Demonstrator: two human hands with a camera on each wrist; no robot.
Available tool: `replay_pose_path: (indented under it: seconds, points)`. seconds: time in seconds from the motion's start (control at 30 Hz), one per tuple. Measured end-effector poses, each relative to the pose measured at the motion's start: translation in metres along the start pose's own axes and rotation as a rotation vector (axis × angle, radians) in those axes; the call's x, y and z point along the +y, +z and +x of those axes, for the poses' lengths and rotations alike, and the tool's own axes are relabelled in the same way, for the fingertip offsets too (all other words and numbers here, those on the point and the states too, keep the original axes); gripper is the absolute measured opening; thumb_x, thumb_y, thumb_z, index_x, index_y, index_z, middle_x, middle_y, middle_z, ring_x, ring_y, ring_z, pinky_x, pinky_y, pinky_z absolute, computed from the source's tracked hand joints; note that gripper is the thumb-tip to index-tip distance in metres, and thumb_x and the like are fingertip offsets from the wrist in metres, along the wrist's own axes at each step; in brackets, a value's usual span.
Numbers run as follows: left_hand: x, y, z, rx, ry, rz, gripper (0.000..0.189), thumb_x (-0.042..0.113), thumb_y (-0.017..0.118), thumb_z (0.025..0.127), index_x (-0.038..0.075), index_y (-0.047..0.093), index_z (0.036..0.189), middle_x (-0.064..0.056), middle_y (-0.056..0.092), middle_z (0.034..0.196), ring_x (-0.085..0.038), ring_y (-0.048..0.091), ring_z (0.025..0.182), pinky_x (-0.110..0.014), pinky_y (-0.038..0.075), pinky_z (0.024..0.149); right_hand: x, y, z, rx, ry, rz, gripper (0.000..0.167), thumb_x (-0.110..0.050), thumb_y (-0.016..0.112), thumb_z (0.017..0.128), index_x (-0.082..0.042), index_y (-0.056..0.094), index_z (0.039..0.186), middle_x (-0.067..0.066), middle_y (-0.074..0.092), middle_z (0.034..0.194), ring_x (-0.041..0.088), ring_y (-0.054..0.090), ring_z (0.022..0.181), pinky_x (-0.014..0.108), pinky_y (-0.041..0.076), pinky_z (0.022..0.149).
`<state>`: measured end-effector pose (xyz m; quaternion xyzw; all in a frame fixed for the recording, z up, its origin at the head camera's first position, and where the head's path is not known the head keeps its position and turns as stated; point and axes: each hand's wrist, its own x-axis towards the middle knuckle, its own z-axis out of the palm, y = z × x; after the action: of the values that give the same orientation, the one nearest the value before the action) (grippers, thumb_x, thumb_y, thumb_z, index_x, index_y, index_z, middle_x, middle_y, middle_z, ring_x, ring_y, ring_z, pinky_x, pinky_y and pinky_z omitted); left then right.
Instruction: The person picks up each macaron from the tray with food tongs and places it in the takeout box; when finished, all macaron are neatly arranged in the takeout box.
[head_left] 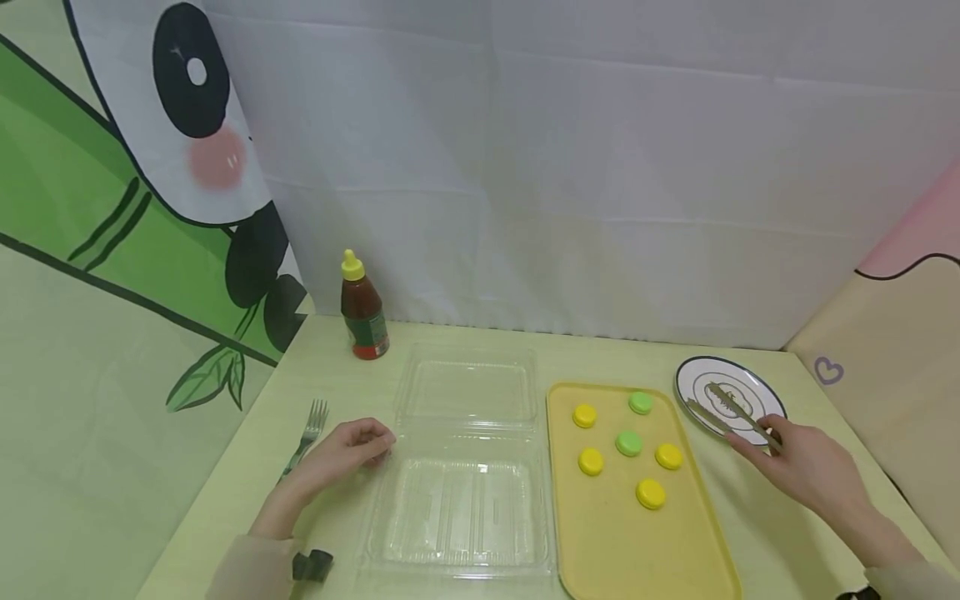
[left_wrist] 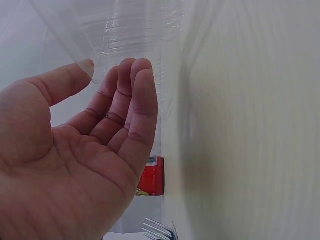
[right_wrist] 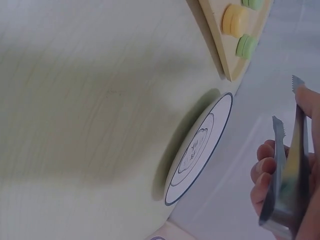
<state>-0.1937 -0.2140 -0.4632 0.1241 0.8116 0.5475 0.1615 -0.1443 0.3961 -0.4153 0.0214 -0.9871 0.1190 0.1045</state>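
My right hand [head_left: 813,467] holds a pair of metal serrated tongs [head_left: 738,415] above a white plate [head_left: 693,375] with a dark blue rim. The tongs' tips stand apart with nothing between them, as the right wrist view also shows. On the left, my left hand [head_left: 348,450] is at the side of a clear plastic hinged container [head_left: 461,508], which lies unfolded. In the left wrist view its fingers are loosely bent, and the thumb tip [left_wrist: 86,66] is at the container's corner; a gap separates thumb and fingers. Firm contact cannot be made out.
A yellow tray [head_left: 615,550] bears several yellow macarons [head_left: 651,494] and green macarons [head_left: 628,442], between container and plate. A fork [head_left: 315,421] lies left of my left hand. Behind it stands a red sauce bottle [head_left: 363,308] with a yellow cap. A white sheet [head_left: 600,167] hangs along the back.
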Motion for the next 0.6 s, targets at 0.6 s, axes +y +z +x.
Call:
replay_pose_path:
  seconds: [0.6]
  points:
    - [0.000, 0.000, -0.001, -0.001, 0.007, -0.001, 0.030, 0.022, 0.058, 0.102, -0.007, 0.061, 0.108, -0.013, 0.064, 0.092, -0.023, 0.060, 0.086, -0.032, 0.051, 0.076, -0.003, 0.025, 0.023, 0.026, -0.114, -0.028, 0.039, -0.051, 0.071, 0.088, -0.013, 0.064, 0.083, -0.008, 0.038, 0.055, 0.013, 0.037, 0.052, 0.032, 0.028, 0.048]
